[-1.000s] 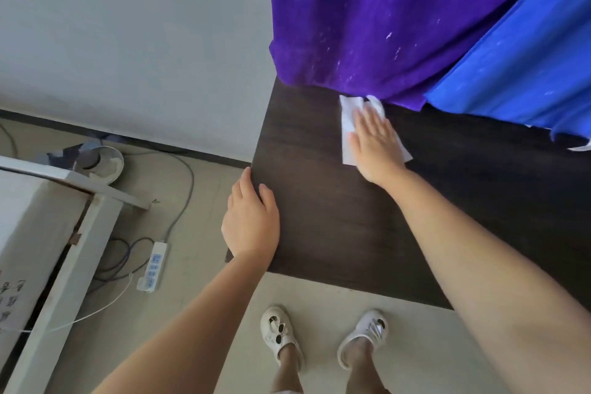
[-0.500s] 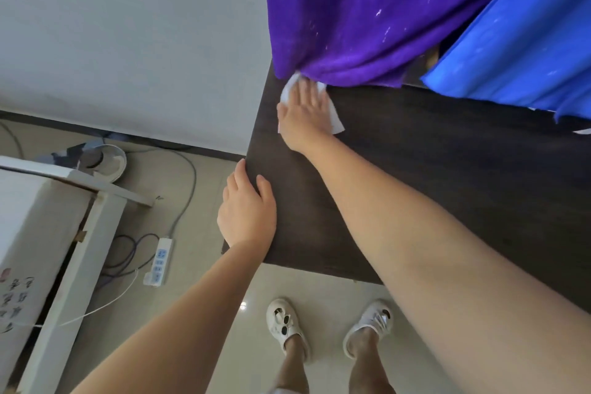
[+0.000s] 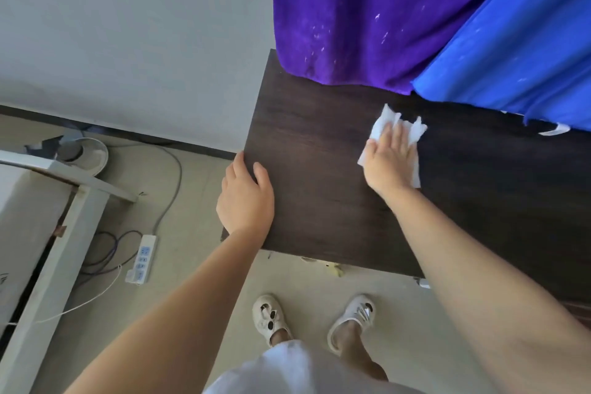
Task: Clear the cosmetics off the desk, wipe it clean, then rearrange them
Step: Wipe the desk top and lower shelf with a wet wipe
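Pressing a white wipe (image 3: 388, 137) flat, the right hand (image 3: 388, 163) lies open on the desk (image 3: 319, 169). The left hand (image 3: 246, 198) rests open, bracing the edge. Even, overlapping strokes would serve best.

No legible text, label, brand or number appears; faint dark marks on the white box (image 3: 19, 233) at the left edge and on the power strip (image 3: 142, 261) are too blurred to read.
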The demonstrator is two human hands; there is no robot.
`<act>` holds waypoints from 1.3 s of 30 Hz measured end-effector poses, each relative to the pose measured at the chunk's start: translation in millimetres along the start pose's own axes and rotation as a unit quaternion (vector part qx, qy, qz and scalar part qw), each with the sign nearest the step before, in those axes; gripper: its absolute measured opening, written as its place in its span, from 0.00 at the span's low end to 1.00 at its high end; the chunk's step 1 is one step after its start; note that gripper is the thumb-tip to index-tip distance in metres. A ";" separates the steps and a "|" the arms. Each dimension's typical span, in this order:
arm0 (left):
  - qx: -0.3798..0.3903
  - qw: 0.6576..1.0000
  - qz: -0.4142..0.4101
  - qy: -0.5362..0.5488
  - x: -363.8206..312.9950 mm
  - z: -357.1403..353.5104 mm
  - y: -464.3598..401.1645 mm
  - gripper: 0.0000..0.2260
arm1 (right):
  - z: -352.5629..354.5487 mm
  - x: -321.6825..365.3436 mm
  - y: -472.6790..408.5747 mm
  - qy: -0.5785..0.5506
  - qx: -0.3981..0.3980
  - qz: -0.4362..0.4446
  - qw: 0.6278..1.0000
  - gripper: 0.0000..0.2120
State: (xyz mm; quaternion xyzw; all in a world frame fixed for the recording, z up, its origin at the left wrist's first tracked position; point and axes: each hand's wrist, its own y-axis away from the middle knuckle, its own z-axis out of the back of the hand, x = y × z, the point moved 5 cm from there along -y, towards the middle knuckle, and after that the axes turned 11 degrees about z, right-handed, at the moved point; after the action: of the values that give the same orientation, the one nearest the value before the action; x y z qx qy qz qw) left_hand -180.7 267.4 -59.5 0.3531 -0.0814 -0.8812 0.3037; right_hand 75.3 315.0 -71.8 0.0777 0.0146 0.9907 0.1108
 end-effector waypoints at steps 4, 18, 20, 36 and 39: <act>0.028 0.996 0.045 0.067 2.2 5.6 0.8 0.19 | -31.6 134.9 69.4 0.030 0.069 0.278 0.958 0.31; 0.241 0.914 0.093 0.312 18.7 16.5 1.4 0.21 | -10.5 46.4 110.9 -0.030 -0.015 0.048 0.998 0.29; 0.235 0.912 0.093 0.324 18.3 17.7 2.4 0.21 | -24.8 119.0 134.8 -0.003 0.003 0.211 0.977 0.28; 0.052 0.949 -0.308 -0.034 -78.2 -114.8 146.2 0.18 | 31.9 -270.5 128.2 0.038 0.023 -0.062 0.997 0.30; 0.048 0.945 -0.319 -0.055 -93.8 -149.9 171.1 0.16 | 42.9 -295.3 128.5 0.026 -0.017 -0.182 0.983 0.27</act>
State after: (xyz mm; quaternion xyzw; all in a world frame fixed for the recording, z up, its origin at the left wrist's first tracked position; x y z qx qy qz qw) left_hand 54.9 196.3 -55.1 0.3258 -0.0230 -0.9450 -0.0150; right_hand 338.6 124.8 -68.0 0.0465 0.0147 0.9557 0.2901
